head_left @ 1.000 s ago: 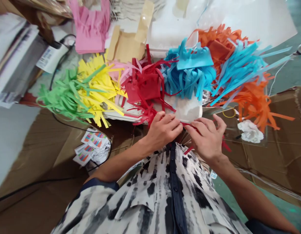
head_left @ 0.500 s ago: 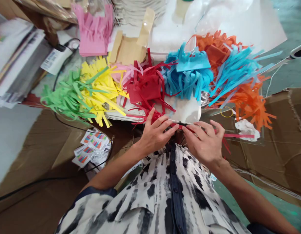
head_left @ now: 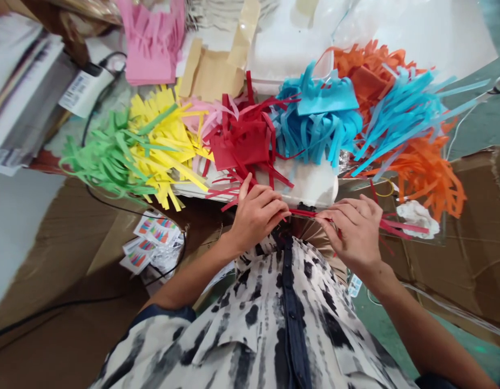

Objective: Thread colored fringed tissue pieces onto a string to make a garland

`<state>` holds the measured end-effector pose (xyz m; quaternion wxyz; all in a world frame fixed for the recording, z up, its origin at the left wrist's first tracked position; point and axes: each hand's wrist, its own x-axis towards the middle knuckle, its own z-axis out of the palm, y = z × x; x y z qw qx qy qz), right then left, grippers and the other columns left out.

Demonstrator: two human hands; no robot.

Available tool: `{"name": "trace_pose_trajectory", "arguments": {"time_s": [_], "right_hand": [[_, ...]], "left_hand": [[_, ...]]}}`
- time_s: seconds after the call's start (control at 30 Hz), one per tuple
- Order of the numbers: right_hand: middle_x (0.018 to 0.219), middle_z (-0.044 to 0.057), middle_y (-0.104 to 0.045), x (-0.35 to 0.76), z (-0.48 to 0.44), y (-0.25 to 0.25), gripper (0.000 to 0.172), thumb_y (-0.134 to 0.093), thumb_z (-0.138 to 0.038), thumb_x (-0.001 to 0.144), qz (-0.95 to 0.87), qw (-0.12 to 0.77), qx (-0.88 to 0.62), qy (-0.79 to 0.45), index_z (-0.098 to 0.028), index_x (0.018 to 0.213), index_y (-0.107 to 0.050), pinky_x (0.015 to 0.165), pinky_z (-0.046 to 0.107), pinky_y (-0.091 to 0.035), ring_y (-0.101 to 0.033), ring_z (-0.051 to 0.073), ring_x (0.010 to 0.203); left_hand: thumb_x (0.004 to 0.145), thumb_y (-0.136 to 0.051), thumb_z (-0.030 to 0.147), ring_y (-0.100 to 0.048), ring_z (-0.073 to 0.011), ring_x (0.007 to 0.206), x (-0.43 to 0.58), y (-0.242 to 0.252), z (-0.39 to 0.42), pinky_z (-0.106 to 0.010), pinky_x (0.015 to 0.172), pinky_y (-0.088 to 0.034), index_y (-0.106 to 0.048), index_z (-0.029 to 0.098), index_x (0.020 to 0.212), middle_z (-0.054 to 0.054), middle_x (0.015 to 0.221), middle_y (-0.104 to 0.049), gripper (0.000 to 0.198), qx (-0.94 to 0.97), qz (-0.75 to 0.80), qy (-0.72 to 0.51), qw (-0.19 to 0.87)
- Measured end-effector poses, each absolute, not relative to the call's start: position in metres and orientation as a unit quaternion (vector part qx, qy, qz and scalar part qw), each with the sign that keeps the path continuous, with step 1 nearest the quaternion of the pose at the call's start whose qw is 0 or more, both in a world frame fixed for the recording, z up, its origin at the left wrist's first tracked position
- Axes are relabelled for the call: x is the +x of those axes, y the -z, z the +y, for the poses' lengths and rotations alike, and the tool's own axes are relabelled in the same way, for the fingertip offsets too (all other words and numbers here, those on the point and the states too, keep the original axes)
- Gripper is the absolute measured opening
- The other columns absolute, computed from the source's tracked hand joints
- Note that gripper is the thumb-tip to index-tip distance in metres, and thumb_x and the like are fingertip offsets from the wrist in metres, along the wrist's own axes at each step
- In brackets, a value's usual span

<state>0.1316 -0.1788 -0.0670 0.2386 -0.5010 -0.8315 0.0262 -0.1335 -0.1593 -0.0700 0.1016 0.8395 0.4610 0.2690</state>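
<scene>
My left hand (head_left: 256, 213) and my right hand (head_left: 355, 229) both pinch a bunch of thin red paper strips (head_left: 304, 213) stretched between them, close to my chest. The loose ends of the strips (head_left: 399, 226) stick out to the right past my right hand. Just beyond my hands lies a heap of red fringed paper (head_left: 244, 143) on a white sheet (head_left: 315, 183). A small dark thing sits at the strips' middle; I cannot make out what it is.
Fringed paper heaps lie in a row: green (head_left: 106, 159), yellow (head_left: 164, 140), blue (head_left: 318, 124), orange (head_left: 420, 156), pink (head_left: 153, 46) at the back. Printed cards (head_left: 150, 243) and a black cable (head_left: 112, 208) lie on cardboard at left. A crumpled white wad (head_left: 416, 216) is right.
My hands have drawn slightly apart, pulling the red strips taut between them. My right hand shifted to the right and the strip ends now trail past it.
</scene>
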Motion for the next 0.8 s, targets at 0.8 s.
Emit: {"name": "trace_pose_trajectory", "arguments": {"time_s": [0.8], "right_hand": [[0.108,0.0,-0.081,0.115,-0.189,0.061,0.028,-0.062,-0.012,0.099,-0.858,0.221,-0.457,0.084,-0.029,0.118,-0.071,0.122,0.054,-0.028,-0.064,0.026,0.122]], "left_hand": [[0.105,-0.063,0.019,-0.065,-0.0258,0.127,-0.124,0.066,-0.18,-0.077,0.133,0.006,-0.069,0.028,0.129,-0.001,0.123,-0.079,0.027,0.894,0.378,-0.235,-0.053]]}}
